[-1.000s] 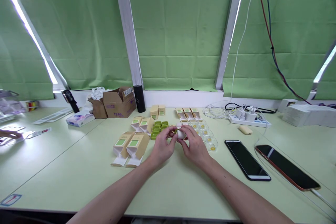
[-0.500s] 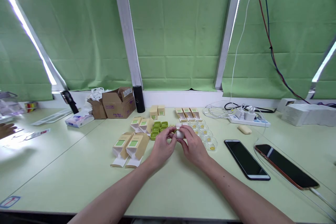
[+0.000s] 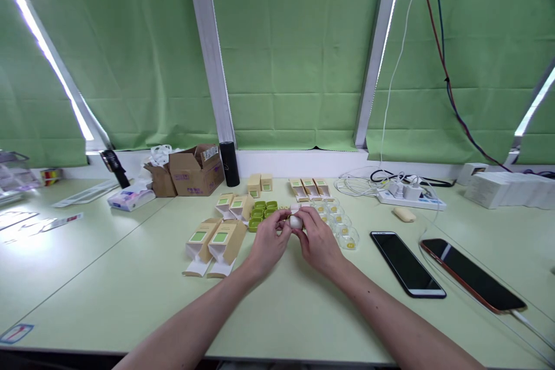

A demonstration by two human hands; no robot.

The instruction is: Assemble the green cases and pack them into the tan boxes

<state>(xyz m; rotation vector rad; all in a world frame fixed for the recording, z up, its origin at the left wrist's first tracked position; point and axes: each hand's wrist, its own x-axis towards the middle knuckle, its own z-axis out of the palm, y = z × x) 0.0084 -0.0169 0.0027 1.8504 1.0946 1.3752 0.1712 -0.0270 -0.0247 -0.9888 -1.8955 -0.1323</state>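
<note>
Between my fingertips is a small white rounded piece (image 3: 295, 222), its exact kind unclear. My left hand (image 3: 271, 238) pinches it from the left and my right hand (image 3: 319, 238) from the right, just above the table. Left of my hands stand several small green square cups (image 3: 256, 214) in a cluster. Clear plastic domes with yellow centres (image 3: 348, 238) lie in rows beside my right hand, partly hidden by it. Open cardboard boxes with green labels (image 3: 226, 241) lie to the left, their white flaps folded out toward me.
Farther back are small closed cartons (image 3: 254, 185) and three open cartons (image 3: 309, 188). A brown cardboard box (image 3: 197, 170) and black cylinder (image 3: 229, 163) stand by the wall. At right lie a black phone (image 3: 407, 263), a charging phone (image 3: 473, 273) and a power strip (image 3: 411, 199).
My hands stay in place, with the white piece turned or shifted very slightly between the fingers. Another person's hand at the far left edge has gone out of view.
</note>
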